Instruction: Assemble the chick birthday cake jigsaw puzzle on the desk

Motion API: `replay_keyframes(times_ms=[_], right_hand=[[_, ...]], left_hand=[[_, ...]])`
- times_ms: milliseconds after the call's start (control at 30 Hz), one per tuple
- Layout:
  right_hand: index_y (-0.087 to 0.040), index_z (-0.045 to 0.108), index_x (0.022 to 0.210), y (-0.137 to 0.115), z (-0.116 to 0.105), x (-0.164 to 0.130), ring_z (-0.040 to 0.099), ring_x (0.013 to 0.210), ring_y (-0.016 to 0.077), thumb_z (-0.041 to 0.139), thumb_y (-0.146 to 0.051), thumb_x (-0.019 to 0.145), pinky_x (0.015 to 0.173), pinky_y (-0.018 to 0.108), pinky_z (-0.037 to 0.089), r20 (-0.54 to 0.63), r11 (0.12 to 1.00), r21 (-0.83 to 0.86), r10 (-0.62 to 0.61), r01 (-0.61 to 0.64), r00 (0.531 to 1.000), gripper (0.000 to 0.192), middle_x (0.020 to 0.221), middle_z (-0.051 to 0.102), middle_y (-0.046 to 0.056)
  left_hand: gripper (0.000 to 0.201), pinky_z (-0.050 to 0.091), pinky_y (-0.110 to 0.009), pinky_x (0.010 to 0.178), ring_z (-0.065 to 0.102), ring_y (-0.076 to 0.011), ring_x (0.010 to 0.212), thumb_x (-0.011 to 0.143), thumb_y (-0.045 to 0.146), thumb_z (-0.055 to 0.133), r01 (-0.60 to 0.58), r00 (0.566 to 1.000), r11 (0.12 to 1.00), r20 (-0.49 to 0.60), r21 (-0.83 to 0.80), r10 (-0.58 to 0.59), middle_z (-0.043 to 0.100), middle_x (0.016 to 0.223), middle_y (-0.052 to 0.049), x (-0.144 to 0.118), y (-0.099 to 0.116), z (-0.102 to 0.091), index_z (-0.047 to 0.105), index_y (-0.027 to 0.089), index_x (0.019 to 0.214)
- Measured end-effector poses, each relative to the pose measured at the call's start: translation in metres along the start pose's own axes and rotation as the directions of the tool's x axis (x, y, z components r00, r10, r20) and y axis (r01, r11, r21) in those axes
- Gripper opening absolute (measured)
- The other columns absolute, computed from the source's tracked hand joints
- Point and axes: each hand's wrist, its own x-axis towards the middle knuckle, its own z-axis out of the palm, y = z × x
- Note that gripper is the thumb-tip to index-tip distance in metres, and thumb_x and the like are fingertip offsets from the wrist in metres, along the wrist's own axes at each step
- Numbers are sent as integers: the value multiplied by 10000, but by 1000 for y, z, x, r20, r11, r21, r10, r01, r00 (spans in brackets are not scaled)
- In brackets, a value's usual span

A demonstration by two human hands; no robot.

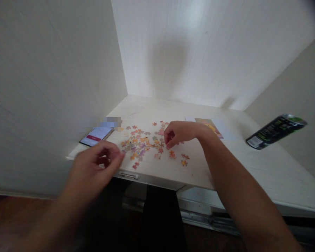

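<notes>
Many small jigsaw puzzle pieces [140,142] in orange, pink, yellow and purple lie loose across the left part of the white desk. My left hand [99,159] is at the near left of the pile, thumb and fingers pinched together. A small purplish puzzle piece [123,152] shows at its fingertips, blurred. Over the right side of the pile, my right hand [174,133] is curled with thumb and forefinger pointing down among the pieces. Whatever lies between those fingertips is hidden. A few pieces, such as a yellow one [184,163], lie apart nearer the front edge.
A phone [97,134] with a lit screen lies left of the pieces. Behind my right forearm is a sheet with a coloured picture [217,131]. A dark can [275,131] stands at the right. Walls enclose the desk [162,175] at back and sides.
</notes>
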Motion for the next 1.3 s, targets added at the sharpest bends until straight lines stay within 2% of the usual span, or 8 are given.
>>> replay_keyframes(times_ms=[67, 133, 267, 533, 700, 867, 967, 1300], right_hand=[[-157, 718, 818, 6, -1, -1, 551, 563, 117, 746, -363, 669, 515, 239, 368, 55, 997, -41, 62, -59, 997, 256, 676, 670, 16], [-158, 721, 798, 7, 1, 1, 554, 575, 121, 774, -381, 628, 531, 243, 372, 102, 995, -81, 74, -65, 992, 285, 662, 664, 10], [-160, 727, 806, 3, 6, 8, 541, 560, 117, 781, -401, 607, 546, 252, 365, 134, 983, -174, 79, -55, 988, 317, 654, 657, 1], [-167, 729, 810, 5, 7, 10, 529, 577, 111, 801, -445, 577, 552, 254, 343, 135, 984, -173, 71, -47, 988, 370, 679, 666, -3], [-172, 738, 819, 6, 10, 13, 525, 587, 116, 797, -486, 582, 565, 261, 336, 110, 984, -175, 28, -8, 994, 398, 677, 665, -4], [-165, 742, 835, 11, 9, 13, 529, 600, 116, 781, -544, 592, 581, 263, 342, 142, 991, -124, -33, 51, 989, 451, 689, 672, -1], [-161, 734, 829, 12, 8, 12, 533, 599, 116, 789, -545, 579, 574, 259, 343, 155, 994, -105, -7, 24, 988, 462, 697, 674, 1], [-176, 735, 828, 6, 11, 12, 518, 602, 121, 813, -497, 563, 584, 267, 316, 90, 982, -190, 1, 16, 996, 424, 698, 668, -7]], left_hand=[[144, 493, -269, 622, 590, -145, 674, 876, 335, 593, -80, 988, 994, 139, 77, 68, 643, 794, -9, 17, 12, 29, 629, 197, 894], [151, 508, -329, 744, 616, -185, 781, 867, 317, 600, -182, 970, 972, 189, 145, 154, 665, 881, -41, 26, 22, 54, 635, 190, 942], [158, 479, -395, 882, 607, -245, 983, 890, 281, 570, -279, 939, 939, 260, 201, 224, 672, 1016, -74, 35, 30, 79, 645, 193, 998], [181, 503, -330, 808, 640, -190, 866, 886, 241, 580, -216, 923, 974, 340, 67, 181, 687, 974, -43, 48, 31, 88, 643, 208, 1053], [143, 500, -313, 835, 630, -182, 948, 896, 217, 566, -285, 903, 958, 325, -33, 280, 683, 1028, -31, 48, 30, 95, 623, 216, 1027], [173, 501, -336, 890, 627, -187, 979, 929, 189, 505, -376, 869, 925, 329, -43, 369, 692, 1028, -39, 50, 25, 99, 659, 216, 1003], [208, 496, -351, 919, 617, -196, 1007, 936, 178, 484, -407, 861, 913, 324, -27, 393, 681, 1059, -59, 50, 23, 98, 679, 201, 1005], [163, 492, -344, 923, 612, -190, 1011, 921, 273, 543, -340, 858, 938, 386, -68, 339, 683, 1067, -32, 56, 23, 87, 669, 241, 1019]])
